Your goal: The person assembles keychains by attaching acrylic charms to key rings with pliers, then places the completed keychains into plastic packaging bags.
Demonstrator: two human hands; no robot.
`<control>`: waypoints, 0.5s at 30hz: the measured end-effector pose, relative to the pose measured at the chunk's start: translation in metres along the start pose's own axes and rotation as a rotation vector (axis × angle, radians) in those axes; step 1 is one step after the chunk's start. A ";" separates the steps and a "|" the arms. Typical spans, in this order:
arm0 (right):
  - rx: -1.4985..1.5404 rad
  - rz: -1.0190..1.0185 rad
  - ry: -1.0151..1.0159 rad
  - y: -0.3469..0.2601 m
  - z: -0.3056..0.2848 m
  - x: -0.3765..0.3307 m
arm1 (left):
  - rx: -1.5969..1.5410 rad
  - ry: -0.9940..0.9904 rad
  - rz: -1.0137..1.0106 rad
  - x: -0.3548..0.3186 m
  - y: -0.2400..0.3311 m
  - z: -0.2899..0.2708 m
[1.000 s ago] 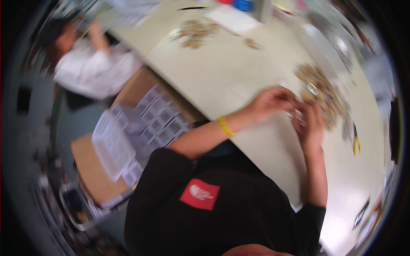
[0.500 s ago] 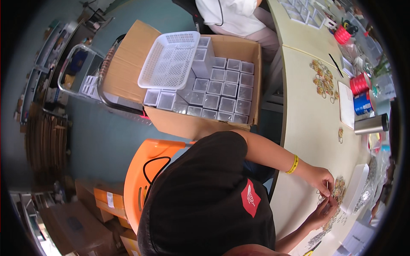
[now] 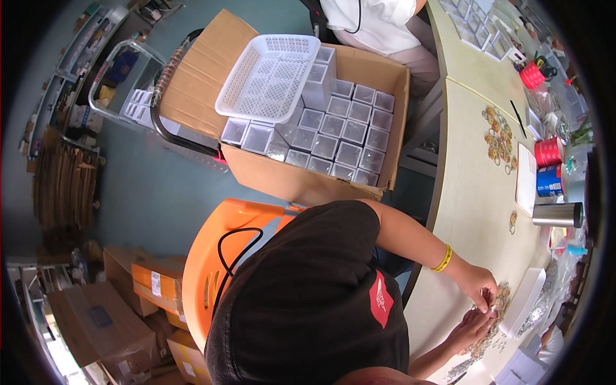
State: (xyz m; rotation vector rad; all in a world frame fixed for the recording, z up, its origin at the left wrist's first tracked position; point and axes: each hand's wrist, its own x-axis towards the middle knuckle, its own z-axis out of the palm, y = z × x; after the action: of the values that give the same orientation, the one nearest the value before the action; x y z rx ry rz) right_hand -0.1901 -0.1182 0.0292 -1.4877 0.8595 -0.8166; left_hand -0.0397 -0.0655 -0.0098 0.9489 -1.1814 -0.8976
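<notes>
Closely together, left hand [image 3: 477, 284] and right hand [image 3: 470, 332], fingertips meeting, grip unclear, beside heaped metal rings [image 3: 504, 292], long white tray [image 3: 523, 303]

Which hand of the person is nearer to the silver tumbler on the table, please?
Left. The left hand is below and left of the tumbler in the picture; the right hand is lower, farther from it.
</notes>
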 end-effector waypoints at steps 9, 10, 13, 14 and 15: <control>0.943 0.319 0.008 0.023 -0.061 0.010 | -0.293 0.316 0.298 0.023 -0.006 -0.023; 0.854 0.264 -0.001 0.037 -0.068 0.001 | -0.238 0.336 0.286 0.022 0.001 -0.036; 0.526 0.214 0.170 0.017 -0.034 -0.037 | -0.215 0.329 0.333 0.009 0.015 -0.098; 0.559 0.182 0.054 0.025 -0.040 -0.041 | -0.199 0.341 0.308 0.005 0.018 -0.125; 0.548 0.223 0.042 0.015 -0.032 -0.048 | -0.083 0.339 0.273 -0.004 0.024 -0.153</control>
State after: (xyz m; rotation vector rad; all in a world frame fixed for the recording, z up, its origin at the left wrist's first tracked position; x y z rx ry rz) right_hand -0.2418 -0.0925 0.0159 -0.8817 0.7392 -0.8339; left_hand 0.1125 -0.0353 -0.0071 0.8111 -0.9465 -0.5371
